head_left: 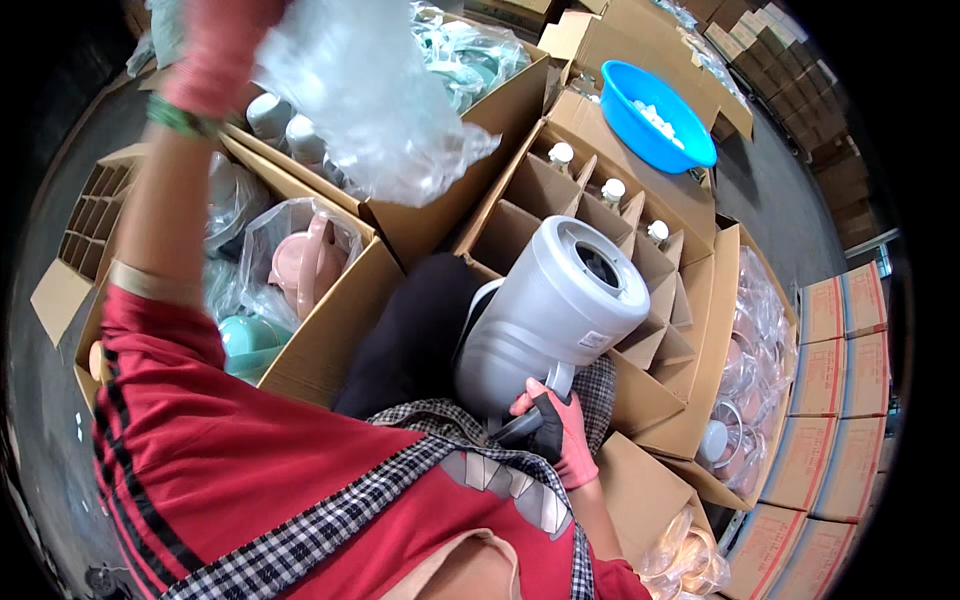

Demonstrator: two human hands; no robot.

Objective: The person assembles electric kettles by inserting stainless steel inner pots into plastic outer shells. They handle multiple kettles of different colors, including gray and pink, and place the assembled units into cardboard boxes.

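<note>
- Jug (545, 310), grey, tilted across the lap (395, 320), just above and beyond the right hand (565, 430); its end with the dark round opening points up and away from the person.
- Right hand, in a pink glove, is closed round the jug's handle (561, 378). From where I stand the grip looks sound; I would keep the wrist firm so the jug cannot roll off the thigh.
- Left hand (220, 60) is raised well apart from the right. It is blurred and its fingers are lost at the edge of view, so I cannot tell whether they are closed.
- Clear bag (375, 110) hangs just beside the left hand. Best to keep its film spread and off the jug's rim, as thin plastic snags easily.
- Divided box (535, 190) stands beyond the right hand, behind the jug, with white-capped bottles (560, 155) in it. I would turn the jug slowly there, since a swing could knock their tops.
- Blue basin (622, 115) sits farther off, past the bottles.
</note>
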